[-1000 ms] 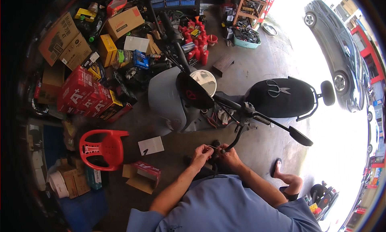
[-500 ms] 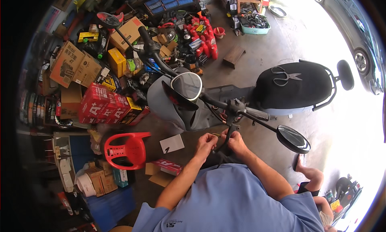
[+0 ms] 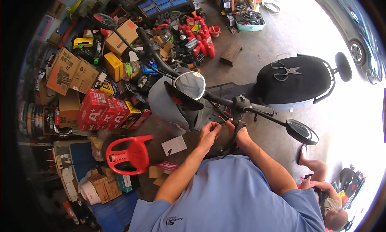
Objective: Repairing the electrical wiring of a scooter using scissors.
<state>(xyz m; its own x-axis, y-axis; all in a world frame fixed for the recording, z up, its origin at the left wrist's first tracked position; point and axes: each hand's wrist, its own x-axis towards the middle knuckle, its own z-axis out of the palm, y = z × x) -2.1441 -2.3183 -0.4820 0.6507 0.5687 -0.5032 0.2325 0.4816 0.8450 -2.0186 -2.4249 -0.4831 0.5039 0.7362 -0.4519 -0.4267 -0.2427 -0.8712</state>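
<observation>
Both my hands work below the handlebar of a grey scooter (image 3: 164, 101). My left hand (image 3: 209, 134) is closed in a pinch, fingertips toward the right hand. My right hand (image 3: 241, 134) is also closed, partly hidden by a black brake lever (image 3: 234, 138). A thin yellowish wire (image 3: 222, 118) shows at the fingertips of both hands; its ends are too small to make out. Reddish wires (image 3: 228, 111) show just above, by the handlebar grip (image 3: 260, 108). Metal scissors (image 3: 287, 73) lie on the black seat (image 3: 299, 85).
Round mirrors (image 3: 301, 131) stick out from the handlebar. Left are a red plastic chair (image 3: 140, 155), red boxes (image 3: 96, 111) and cartons (image 3: 64, 73). A white card (image 3: 175, 145) lies on the floor. Another person (image 3: 317, 167) sits at the lower right; a car (image 3: 362, 35) stands outside.
My hands have moved slightly up and a little further apart, still pinching. The handlebar and its near mirror have shifted right. The person at the lower right shows more.
</observation>
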